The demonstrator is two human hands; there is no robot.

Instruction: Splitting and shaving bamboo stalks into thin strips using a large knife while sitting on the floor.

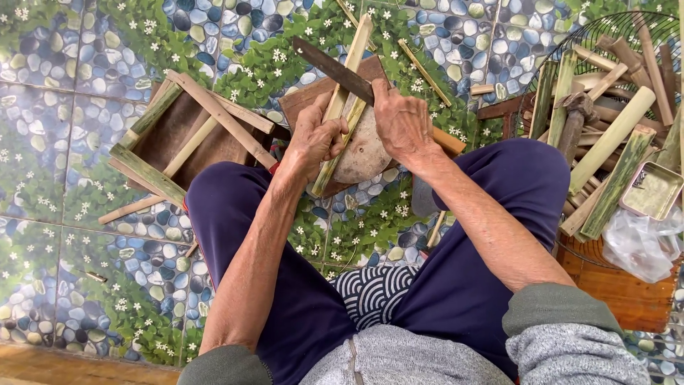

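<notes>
Free room: tiled floor (57, 235) lower left is open, only a few thin splinters there. Upper left floor also open.

Obstacles: wooden frame (187, 135) sits just left of the left hand (312, 139), touching the left knee (221, 192). Chopping block (360, 153) fills the gap between the knees under both hands. Right hand (402, 125) is hemmed by the right thigh (499, 185), and past it the wire basket (570, 50) piled with bamboo pieces (605, 135). Loose bamboo strips (424, 71) lie across the floor beyond the block. Metal tin (652, 191) and plastic bag (641, 242) crowd the far right.
</notes>
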